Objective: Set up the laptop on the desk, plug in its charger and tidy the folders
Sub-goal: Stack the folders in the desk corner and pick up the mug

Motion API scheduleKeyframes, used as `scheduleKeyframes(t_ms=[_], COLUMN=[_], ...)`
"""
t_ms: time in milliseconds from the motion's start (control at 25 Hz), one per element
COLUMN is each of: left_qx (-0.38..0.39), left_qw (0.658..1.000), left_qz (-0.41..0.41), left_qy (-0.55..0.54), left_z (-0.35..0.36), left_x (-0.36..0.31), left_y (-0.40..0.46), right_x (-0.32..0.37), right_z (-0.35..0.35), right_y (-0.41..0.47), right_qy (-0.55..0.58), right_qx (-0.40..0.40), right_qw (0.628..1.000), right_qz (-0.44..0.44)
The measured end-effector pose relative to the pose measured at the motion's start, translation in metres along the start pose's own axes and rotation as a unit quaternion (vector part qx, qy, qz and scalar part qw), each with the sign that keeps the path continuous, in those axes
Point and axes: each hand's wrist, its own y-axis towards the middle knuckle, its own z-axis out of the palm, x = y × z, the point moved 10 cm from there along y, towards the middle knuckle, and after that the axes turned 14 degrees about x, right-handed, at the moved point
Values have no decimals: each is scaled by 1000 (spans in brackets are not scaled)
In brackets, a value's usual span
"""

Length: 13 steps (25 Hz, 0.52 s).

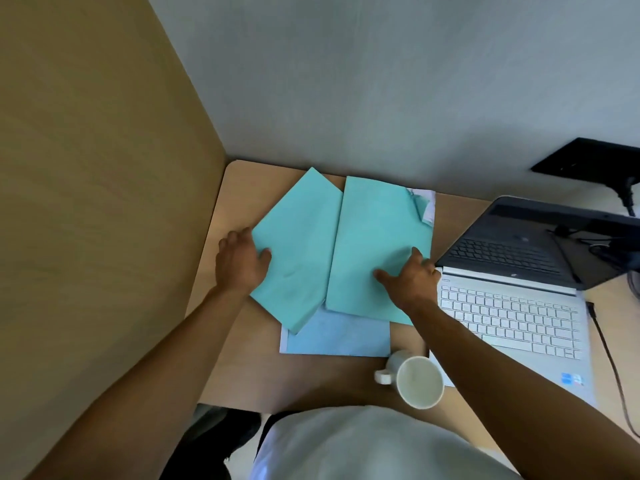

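Presently, three flat card folders lie fanned on the pale wood-laminate desk (242, 372), in the corner formed by a tan partition panel (104, 168) and a matte grey wall. The left teal folder (298, 244) sits skewed at an angle; the left hand (240, 263) grips its outer edge, thumb on top and fingers curled below. The right teal folder (377, 244) lies squarer, with loose white papers (426, 206) poking from its far corner; the right hand (410, 280) presses flat on it, fingers spread. A paler blue folder (341, 337) lies partly beneath both. Just right, the open silver laptop (512, 317) rests on the desk, screen dark, a black cable (609, 358) at its right edge. A glossy white ceramic mug (417, 381) stands near the front edge, beside the laptop.
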Motion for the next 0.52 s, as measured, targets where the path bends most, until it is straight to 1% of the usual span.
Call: scheduleKeyframes(t_ms=[80, 160, 240, 360, 520], left_qx=[2, 23, 46, 68, 82], left_qw=[1000, 1000, 998, 989, 987], left_qz=[-6, -18, -24, -38, -45], left_qy=[7, -3, -43, -124, -130], left_z=[1, 9, 19, 37, 57], left_x=[1, 5, 12, 20, 15], left_y=[-6, -13, -24, -43, -67], right_x=[0, 0, 0, -3, -8], right_z=[5, 10, 13, 5, 4], right_y=[2, 4, 5, 6, 6], right_qy=[18, 20, 14, 14, 27], right_qx=[-3, 6, 23, 19, 16], right_qw=[1000, 1000, 999, 1000, 1000], right_qz=[3, 11, 17, 3, 2])
